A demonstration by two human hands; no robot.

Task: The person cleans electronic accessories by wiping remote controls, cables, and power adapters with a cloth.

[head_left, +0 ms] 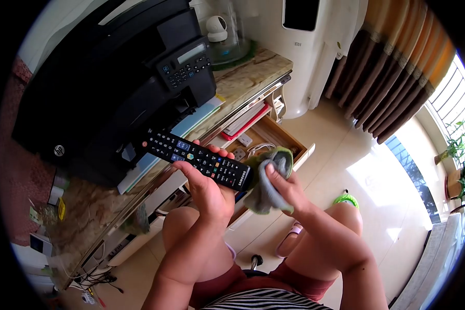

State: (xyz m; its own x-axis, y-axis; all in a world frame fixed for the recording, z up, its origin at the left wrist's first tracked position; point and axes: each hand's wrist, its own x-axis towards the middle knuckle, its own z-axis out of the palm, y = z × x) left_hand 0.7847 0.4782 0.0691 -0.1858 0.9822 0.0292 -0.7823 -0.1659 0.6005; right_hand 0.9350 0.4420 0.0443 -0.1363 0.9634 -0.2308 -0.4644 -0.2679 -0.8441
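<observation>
A long black Samsung remote control (196, 159) lies across my left hand (209, 188), its button side facing up. The thumb presses on the near edge, and fingertips curl over the far edge. My right hand (284, 188) grips a grey cloth with green edging (268, 181), bunched between thumb and fingers. The cloth sits at the Samsung-marked end of the remote; whether it touches it I cannot tell. Behind both hands an open drawer (289, 135) holds a white cable, a socket strip and papers with a red folder (248, 121).
A large black HP printer (113, 88) stands on the marble-topped cabinet (263, 64), with a white camera (217, 28) behind it. A tall white appliance (294, 57) and brown curtains (367, 82) are at the right. Loose cables (95, 276) hang at lower left.
</observation>
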